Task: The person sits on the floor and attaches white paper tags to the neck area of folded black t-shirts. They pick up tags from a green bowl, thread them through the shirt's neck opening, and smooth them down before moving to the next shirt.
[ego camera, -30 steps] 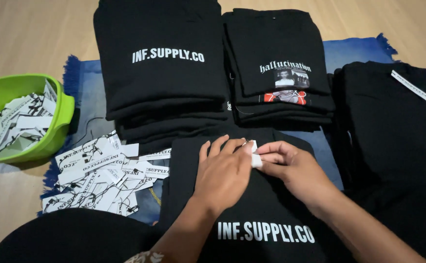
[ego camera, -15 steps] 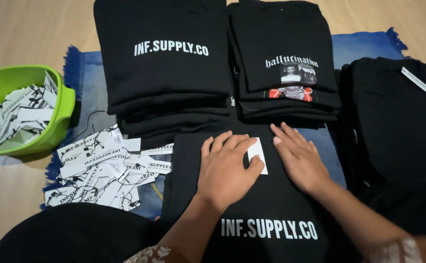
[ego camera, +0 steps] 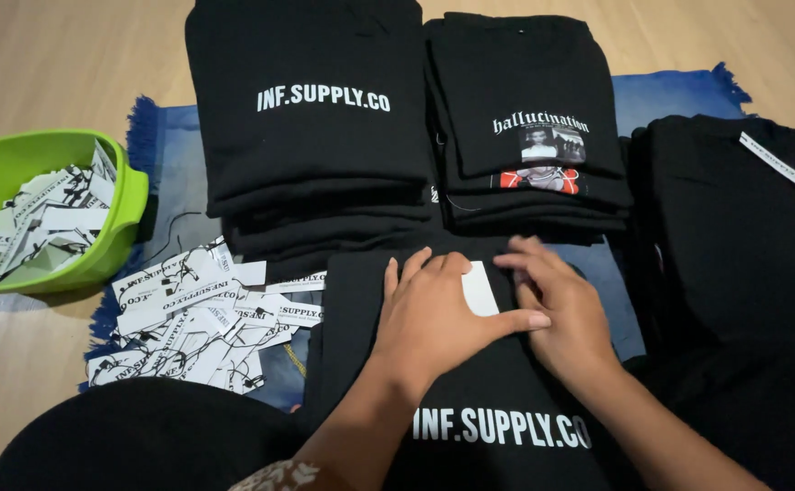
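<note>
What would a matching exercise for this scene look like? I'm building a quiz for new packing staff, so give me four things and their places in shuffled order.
Things:
1. green basin
2. loose paper tags
3. small white label
4. left hand

Places:
A. flat on the front folded black shirt, beside the right hand
B. far left on the wooden floor
C. spread on the blue mat, left of the front shirt
D. between the two hands

Pairs: 1-B, 2-C, 3-D, 4-A
</note>
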